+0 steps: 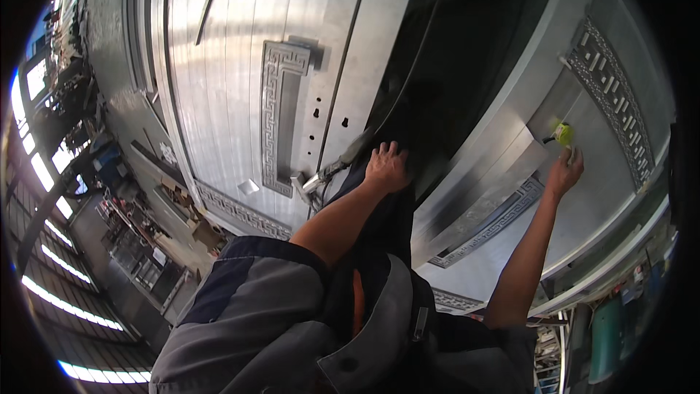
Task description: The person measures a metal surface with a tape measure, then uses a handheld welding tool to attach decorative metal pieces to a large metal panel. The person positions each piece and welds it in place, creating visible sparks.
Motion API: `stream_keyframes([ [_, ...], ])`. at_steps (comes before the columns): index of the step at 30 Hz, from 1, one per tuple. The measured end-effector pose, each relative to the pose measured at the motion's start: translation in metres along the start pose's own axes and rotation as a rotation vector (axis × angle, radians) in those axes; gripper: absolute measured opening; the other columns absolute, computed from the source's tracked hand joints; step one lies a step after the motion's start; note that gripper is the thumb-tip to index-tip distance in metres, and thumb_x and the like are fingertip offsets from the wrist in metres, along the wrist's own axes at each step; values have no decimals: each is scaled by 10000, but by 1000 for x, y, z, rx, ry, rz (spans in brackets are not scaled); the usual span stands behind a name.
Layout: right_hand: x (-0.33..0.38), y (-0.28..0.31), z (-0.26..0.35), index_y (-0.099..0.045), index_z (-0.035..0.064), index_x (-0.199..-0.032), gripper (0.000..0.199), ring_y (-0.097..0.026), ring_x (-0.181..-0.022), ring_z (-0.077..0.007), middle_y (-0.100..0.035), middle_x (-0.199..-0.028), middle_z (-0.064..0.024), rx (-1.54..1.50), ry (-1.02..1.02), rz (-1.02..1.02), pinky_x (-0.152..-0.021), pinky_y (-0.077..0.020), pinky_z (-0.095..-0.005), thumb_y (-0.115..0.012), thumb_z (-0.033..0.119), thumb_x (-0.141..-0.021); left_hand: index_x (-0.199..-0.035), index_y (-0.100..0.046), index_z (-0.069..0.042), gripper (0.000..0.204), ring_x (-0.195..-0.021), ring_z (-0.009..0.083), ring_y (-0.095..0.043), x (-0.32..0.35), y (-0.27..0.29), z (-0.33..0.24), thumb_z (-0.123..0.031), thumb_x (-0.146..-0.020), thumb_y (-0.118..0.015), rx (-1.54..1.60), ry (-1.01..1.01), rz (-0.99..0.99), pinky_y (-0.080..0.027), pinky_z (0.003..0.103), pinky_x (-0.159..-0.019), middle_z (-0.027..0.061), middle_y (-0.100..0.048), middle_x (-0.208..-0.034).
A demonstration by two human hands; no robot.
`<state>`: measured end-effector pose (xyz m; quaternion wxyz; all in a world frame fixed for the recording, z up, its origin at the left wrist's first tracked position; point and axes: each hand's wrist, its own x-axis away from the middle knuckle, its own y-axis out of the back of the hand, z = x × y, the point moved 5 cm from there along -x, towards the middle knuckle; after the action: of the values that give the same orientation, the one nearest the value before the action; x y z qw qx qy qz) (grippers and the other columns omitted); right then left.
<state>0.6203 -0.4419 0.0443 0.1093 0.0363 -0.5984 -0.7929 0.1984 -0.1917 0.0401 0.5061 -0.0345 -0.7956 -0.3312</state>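
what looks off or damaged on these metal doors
Nothing looks damaged. The left door panel has bare holes beside its patterned plate, with no handle fitted. The left hand rests on the dark edge; the right hand holds a yellow-green tool.

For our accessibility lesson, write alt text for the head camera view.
A person's left hand rests on the edge of a grey metal door with key-pattern trim, while the right hand reaches to a small yellow-green tool on a second door panel.

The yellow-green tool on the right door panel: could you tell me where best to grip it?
Grip the yellow-green tool around its body, coming from below as the right hand does: its dark tip juts left, so the lower end is free. The left hand rests on the dark door edge.
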Motion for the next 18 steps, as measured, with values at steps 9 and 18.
stream_keyframes([
  [9,108,56,56,-579,-40,-1375,522,-638,-1216,-333,-631,-1325,-225,-168,-55,147,-1046,-510,-399,-673,304,-994,-1141,-602,-3,535,-924,394,-692,77,-123,193,-507,-962,-635,1450,953,-205,-537,514,-782,248,-682,-996],
  [18,219,49,111,-651,38,-1204,339,-653,-1081,-356,-667,-1155,-191,-285,47,208,-942,-527,-437,-750,173,-909,-1282,-670,-120,406,-1164,310,-669,57,-176,258,-367,-1030,-468,2538,1269,-285,-586,431,-981,89,-703,-1246],
])
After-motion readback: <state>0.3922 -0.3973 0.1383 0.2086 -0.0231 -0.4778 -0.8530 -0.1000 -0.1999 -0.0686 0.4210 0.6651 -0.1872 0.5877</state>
